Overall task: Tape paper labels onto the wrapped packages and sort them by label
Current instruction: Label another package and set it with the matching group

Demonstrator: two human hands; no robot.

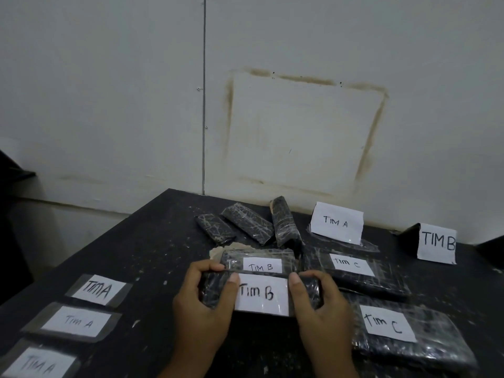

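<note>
Near the front middle of the dark table (136, 241), seen from the head camera, sits the package (215, 291) now being worked on. It is directly in front of a second package (289, 259) marked TIM B, and I cannot tell whether it rests on the surface or is lifted a little. The left hand (201, 304) grips its left end and the right hand (321, 306) its right end. Each thumb lies flat on top, just beside the white paper label (261, 294), and the other fingers curl round the far edge. That label reads TIM B and shines as though clear tape covers it.

It looks to me like a small flat brick, wrapped in glossy black film crossed with wrinkled tape. I would guess it is light and fairly stiff, with a slick skin that could slide in a loose grip. The short ends, where the hands are now, seem the best hold, because they keep the thumbs off the paper so it does not crease or lift.

To the right lie two larger TIM C packages (390, 282) (436, 347), one behind the other. At the back are three unlabelled packages (215, 229) (248, 226) (285, 225), rounder and crinkled. By the wall (109, 105) stand a TIM A sign (336, 222) and a TIM B sign (436, 242), both of paper. On the left, three TIM A labels (99, 289) (76, 321) (38, 362) lie flat on greyish tape strips. The table top is matt black and flecked with pale spots.
</note>
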